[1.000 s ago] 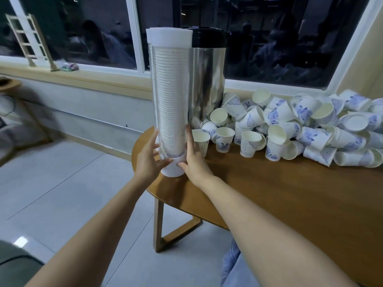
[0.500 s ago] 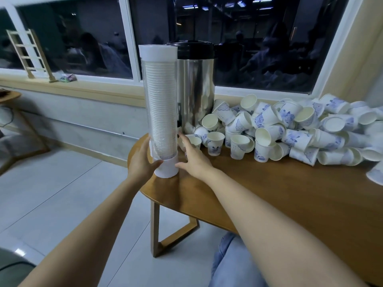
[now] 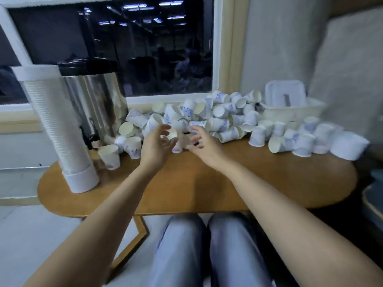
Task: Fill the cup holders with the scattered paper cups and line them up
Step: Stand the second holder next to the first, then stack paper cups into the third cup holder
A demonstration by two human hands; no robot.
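Framing a single paper cup (image 3: 173, 136) in the head view, the left hand (image 3: 156, 142) and right hand (image 3: 200, 141) hover above the table (image 3: 186, 183), palms turned inward. Both are open, their fingers spread and loosely curved, and neither has anything clamped. Blur hides whether the left fingertips (image 3: 165, 127) brush the cup.

The cup sits in the gap between the hands, closer to the left. Its pale mouth is tipped towards that hand and its long axis seems tilted rather than upright. I judge the left hand better placed to take it.

The heap of paper cups (image 3: 219, 117) lies just beyond both hands and runs off past the right one. The filled cup holder (image 3: 60, 129) stands well out beyond the left hand, beside a steel urn (image 3: 93, 104).
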